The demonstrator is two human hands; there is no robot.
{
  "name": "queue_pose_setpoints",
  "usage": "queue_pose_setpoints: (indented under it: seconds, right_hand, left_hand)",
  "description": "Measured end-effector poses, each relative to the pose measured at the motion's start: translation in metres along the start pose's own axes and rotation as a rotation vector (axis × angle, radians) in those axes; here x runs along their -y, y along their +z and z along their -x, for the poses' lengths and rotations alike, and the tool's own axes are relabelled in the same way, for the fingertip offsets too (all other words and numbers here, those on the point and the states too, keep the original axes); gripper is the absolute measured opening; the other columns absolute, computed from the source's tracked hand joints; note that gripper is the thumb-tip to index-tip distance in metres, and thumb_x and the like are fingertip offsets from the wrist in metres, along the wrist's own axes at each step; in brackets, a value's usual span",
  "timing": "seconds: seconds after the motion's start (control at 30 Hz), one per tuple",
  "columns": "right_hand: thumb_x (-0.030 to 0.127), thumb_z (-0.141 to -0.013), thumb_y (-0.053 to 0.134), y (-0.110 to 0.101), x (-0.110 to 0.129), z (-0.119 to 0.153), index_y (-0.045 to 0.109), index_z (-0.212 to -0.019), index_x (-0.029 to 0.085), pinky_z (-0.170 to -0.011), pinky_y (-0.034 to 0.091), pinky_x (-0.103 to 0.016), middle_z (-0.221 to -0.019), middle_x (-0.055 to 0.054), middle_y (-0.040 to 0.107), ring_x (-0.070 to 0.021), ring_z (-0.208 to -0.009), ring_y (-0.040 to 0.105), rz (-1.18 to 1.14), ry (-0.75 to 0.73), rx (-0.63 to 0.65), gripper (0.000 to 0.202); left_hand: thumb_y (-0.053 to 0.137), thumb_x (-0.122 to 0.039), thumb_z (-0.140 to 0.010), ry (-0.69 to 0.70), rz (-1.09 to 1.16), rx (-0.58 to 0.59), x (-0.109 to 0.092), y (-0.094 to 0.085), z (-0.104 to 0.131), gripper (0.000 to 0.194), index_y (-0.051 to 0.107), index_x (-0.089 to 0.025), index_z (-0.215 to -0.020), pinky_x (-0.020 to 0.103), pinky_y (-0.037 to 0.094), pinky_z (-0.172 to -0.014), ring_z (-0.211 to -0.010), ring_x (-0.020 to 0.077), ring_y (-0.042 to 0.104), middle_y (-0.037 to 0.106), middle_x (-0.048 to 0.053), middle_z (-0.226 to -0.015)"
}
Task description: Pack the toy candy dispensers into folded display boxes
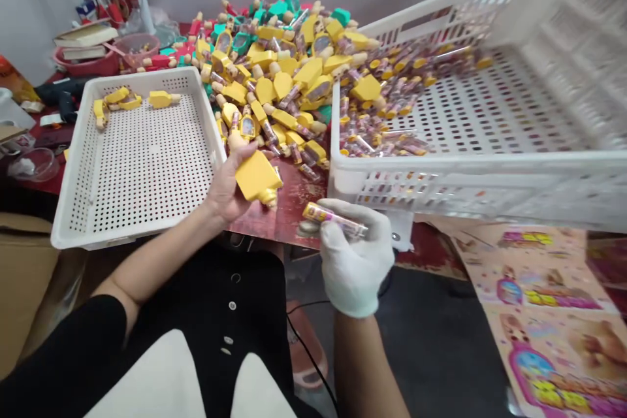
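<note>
My bare left hand (230,186) is closed on a yellow plastic piece (257,176), a flat block with a narrow neck pointing down to the right. My right hand (355,255), in a white glove, pinches a clear tube with a yellow and purple label (334,219). The two held items are apart, above the front edge of the red table (294,189). Beyond them lies a heap of yellow pieces (283,85), with green and red ones behind. A white perforated tray (147,163) at the left holds several yellow pieces along its far side.
A large white crate (470,170) with many small tubes (396,91) stands at the right, its near corner beside the heap. Printed card sheets (543,300) hang at the lower right. Pink bowls (88,62) and books are at the back left, a cardboard box (24,281) at the left.
</note>
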State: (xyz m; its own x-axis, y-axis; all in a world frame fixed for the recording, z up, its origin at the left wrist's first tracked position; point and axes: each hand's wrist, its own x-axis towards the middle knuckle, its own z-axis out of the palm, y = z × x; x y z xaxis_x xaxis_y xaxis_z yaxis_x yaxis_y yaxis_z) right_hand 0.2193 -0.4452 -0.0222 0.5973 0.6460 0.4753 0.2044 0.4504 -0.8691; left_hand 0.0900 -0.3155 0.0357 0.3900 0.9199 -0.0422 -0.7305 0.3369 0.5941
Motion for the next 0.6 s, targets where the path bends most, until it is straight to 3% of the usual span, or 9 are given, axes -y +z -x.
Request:
queue_pose_setpoints:
  seconds: [0.1, 0.2, 0.3, 0.4, 0.5, 0.6]
  right_hand:
    - [0.038, -0.089, 0.073, 0.01, 0.008, 0.017, 0.057, -0.114, 0.02, -0.08, 0.066, -0.039, -0.119, -0.011, 0.07, -0.0203, -0.091, 0.075, 0.024, -0.1, 0.026, 0.034]
    - [0.039, -0.092, 0.07, 0.005, 0.005, 0.024, 0.062, -0.12, 0.02, -0.088, 0.062, -0.036, -0.117, -0.011, 0.071, -0.0211, -0.098, 0.074, 0.313, -0.234, 0.084, 0.035]
    - [0.042, -0.096, 0.065, -0.008, 0.009, 0.026, 0.068, -0.122, 0.018, -0.074, 0.054, -0.026, -0.101, -0.009, 0.074, -0.0171, -0.085, 0.072, 0.831, -0.468, 0.171, 0.036]
    - [0.048, -0.1, 0.056, -0.015, 0.019, 0.029, 0.073, -0.116, 0.015, -0.053, 0.034, -0.026, -0.083, -0.008, 0.072, -0.0129, -0.063, 0.062, 1.166, -0.637, 0.244, 0.041]
    - [0.058, -0.102, 0.044, -0.014, 0.029, 0.033, 0.075, -0.098, 0.014, -0.05, 0.025, -0.028, -0.067, -0.007, 0.066, -0.0118, -0.052, 0.051, 1.166, -0.595, 0.329, 0.054]
    - [0.061, -0.099, 0.043, -0.008, 0.038, 0.033, 0.072, -0.085, 0.017, -0.052, 0.032, -0.025, -0.062, -0.004, 0.062, -0.0123, -0.053, 0.052, 0.921, -0.315, 0.445, 0.055]
  left_hand:
    - [0.071, -0.027, -0.082, -0.139, 0.07, 0.043, 0.026, 0.012, 0.011, 0.016, 0.063, -0.015, -0.088, 0.028, 0.06, -0.071, -0.07, 0.0137, 0.067, 0.068, 0.003, -0.077]
    - [0.065, -0.02, -0.084, -0.065, 0.105, -0.016, 0.032, 0.015, 0.018, 0.009, 0.062, -0.018, -0.093, 0.026, 0.058, -0.075, -0.069, 0.0112, 0.066, 0.067, -0.001, -0.075]
    - [0.067, -0.023, -0.085, -0.028, 0.065, -0.061, 0.033, 0.01, 0.029, 0.011, 0.062, -0.02, -0.095, 0.027, 0.056, -0.078, -0.071, 0.012, 0.068, 0.067, -0.002, -0.074]
    - [0.07, -0.031, -0.085, -0.048, 0.023, -0.104, 0.037, 0.002, 0.045, 0.016, 0.06, -0.019, -0.09, 0.028, 0.055, -0.077, -0.072, 0.0139, 0.069, 0.067, -0.001, -0.076]
    - [0.069, -0.034, -0.086, 0.056, 0.023, -0.173, 0.041, -0.002, 0.064, 0.019, 0.057, -0.021, -0.091, 0.028, 0.055, -0.078, -0.081, 0.0169, 0.072, 0.069, -0.001, -0.079]
    - [0.067, -0.034, -0.09, 0.135, 0.011, -0.214, 0.039, -0.002, 0.081, 0.018, 0.053, -0.022, -0.09, 0.03, 0.055, -0.083, -0.09, 0.0192, 0.073, 0.069, -0.001, -0.077]
